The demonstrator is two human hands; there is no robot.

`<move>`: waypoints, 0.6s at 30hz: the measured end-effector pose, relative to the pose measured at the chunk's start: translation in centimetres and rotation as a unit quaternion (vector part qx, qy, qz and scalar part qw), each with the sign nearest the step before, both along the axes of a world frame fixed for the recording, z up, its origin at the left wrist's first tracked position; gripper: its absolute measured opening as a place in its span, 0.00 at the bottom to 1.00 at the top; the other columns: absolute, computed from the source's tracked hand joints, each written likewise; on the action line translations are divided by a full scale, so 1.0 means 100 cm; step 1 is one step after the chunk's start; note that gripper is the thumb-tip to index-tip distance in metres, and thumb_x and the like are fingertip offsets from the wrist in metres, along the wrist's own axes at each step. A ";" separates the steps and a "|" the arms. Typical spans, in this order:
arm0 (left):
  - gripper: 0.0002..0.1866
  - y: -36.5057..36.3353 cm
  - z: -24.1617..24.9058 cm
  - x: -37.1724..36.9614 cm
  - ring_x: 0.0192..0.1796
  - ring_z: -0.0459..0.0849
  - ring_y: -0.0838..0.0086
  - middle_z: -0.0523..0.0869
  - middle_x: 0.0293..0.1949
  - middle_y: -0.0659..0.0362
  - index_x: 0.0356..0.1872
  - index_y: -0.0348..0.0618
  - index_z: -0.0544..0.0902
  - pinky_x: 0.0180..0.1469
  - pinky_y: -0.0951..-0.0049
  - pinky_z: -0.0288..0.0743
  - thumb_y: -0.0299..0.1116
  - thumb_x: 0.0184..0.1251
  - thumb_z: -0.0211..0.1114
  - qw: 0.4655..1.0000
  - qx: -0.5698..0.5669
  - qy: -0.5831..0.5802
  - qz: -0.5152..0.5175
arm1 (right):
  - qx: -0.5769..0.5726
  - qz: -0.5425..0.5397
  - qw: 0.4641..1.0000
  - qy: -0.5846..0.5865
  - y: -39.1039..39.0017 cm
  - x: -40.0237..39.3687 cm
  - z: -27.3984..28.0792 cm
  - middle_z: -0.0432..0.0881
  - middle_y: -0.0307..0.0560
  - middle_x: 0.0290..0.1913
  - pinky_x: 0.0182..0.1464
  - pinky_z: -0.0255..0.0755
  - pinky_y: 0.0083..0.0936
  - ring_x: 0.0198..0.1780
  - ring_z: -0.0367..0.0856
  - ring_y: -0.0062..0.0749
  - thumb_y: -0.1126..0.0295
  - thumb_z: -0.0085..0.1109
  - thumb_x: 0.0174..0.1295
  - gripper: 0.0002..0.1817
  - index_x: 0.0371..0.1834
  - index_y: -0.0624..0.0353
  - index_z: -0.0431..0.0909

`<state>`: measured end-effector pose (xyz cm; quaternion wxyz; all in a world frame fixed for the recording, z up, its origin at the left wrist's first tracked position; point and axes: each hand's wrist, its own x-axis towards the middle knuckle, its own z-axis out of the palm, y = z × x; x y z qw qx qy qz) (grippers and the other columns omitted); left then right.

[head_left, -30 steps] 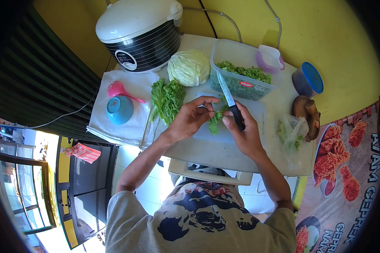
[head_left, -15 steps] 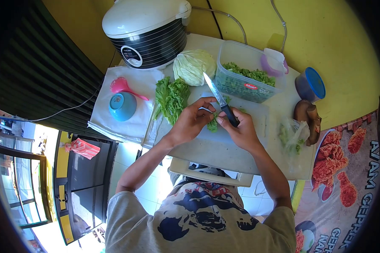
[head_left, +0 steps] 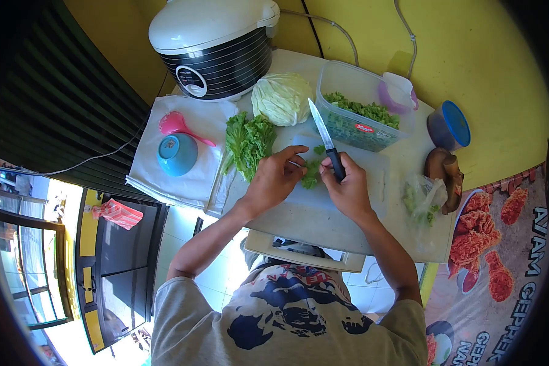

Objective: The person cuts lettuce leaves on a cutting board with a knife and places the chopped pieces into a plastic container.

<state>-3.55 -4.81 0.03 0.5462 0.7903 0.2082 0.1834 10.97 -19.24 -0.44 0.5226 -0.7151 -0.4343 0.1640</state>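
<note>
— What does the head camera take in first?

— A small white table (head_left: 323, 229) pushed against a yellow wall (head_left: 482, 55), seen from above. A white cutting board (head_left: 314, 210) covers most of the near side.

— And the hands?

— The left hand (head_left: 273, 178) is curled over a small bunch of lettuce leaves (head_left: 312, 172) on the board, fingertips pinning them down, apparently to keep them from sliding. The right hand (head_left: 346, 188) is clenched around the black handle of a kitchen knife (head_left: 326, 141). The blade points away from the person, toward the container, tip raised off the board.

— Where does the lettuce sit exactly?

— Between the two hands, on the board's far half, touching both.

— What surrounds the work?

— A loose head of leaf lettuce (head_left: 247, 141) lies just left of the left hand. Beyond it stand a pale cabbage (head_left: 282, 99) and a rice cooker (head_left: 213, 46). A clear plastic container (head_left: 360, 110) of chopped greens stands just past the knife tip, close enough to take cut pieces. At left, a blue bowl (head_left: 177, 155) and pink spoon (head_left: 180, 127) rest on a white cloth (head_left: 165, 177). At right are a blue-lidded jar (head_left: 448, 125) and a plastic bag (head_left: 422, 198) with green scraps.
</note>
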 end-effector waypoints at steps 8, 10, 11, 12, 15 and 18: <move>0.11 -0.009 -0.017 0.009 0.40 0.93 0.61 0.87 0.46 0.49 0.48 0.35 0.83 0.42 0.63 0.87 0.19 0.67 0.70 0.977 0.200 -0.023 0.066 | -0.042 -0.025 0.986 -0.159 -0.002 -0.010 0.008 0.88 0.60 0.42 0.36 0.80 0.41 0.34 0.88 0.54 0.75 0.64 0.71 0.08 0.49 0.65 0.79; 0.10 -0.010 -0.018 0.010 0.40 0.93 0.59 0.86 0.46 0.48 0.48 0.35 0.83 0.42 0.62 0.88 0.19 0.67 0.70 0.972 0.226 -0.018 0.063 | 0.004 -0.012 0.984 -0.178 -0.013 -0.010 0.005 0.86 0.59 0.41 0.35 0.79 0.44 0.32 0.86 0.56 0.75 0.61 0.72 0.15 0.60 0.63 0.77; 0.10 -0.010 -0.019 0.009 0.39 0.92 0.58 0.86 0.46 0.48 0.47 0.36 0.84 0.42 0.61 0.87 0.19 0.66 0.70 0.971 0.230 -0.018 0.067 | 0.027 -0.004 0.982 -0.186 -0.020 -0.010 0.003 0.86 0.59 0.41 0.35 0.79 0.45 0.31 0.85 0.56 0.75 0.60 0.73 0.19 0.65 0.62 0.77; 0.10 -0.011 -0.020 0.009 0.39 0.92 0.58 0.86 0.46 0.48 0.47 0.36 0.84 0.42 0.61 0.87 0.19 0.66 0.70 0.970 0.233 -0.017 0.072 | 0.004 0.007 0.981 -0.192 -0.028 -0.011 0.004 0.85 0.57 0.39 0.34 0.79 0.45 0.29 0.85 0.54 0.76 0.59 0.73 0.23 0.70 0.59 0.74; 0.08 -0.012 -0.021 0.007 0.38 0.91 0.56 0.86 0.45 0.49 0.45 0.37 0.87 0.42 0.60 0.87 0.21 0.66 0.72 0.962 0.260 -0.028 0.080 | -0.074 0.050 0.970 -0.226 -0.058 -0.013 0.009 0.82 0.52 0.34 0.31 0.80 0.42 0.25 0.82 0.49 0.77 0.58 0.71 0.33 0.81 0.53 0.67; 0.06 -0.011 -0.022 0.006 0.37 0.91 0.55 0.86 0.44 0.50 0.42 0.38 0.90 0.41 0.60 0.86 0.22 0.65 0.74 0.956 0.278 -0.037 0.088 | -0.146 0.087 0.943 -0.286 -0.082 -0.010 0.006 0.81 0.48 0.32 0.27 0.80 0.39 0.22 0.81 0.43 0.78 0.59 0.69 0.37 0.83 0.49 0.65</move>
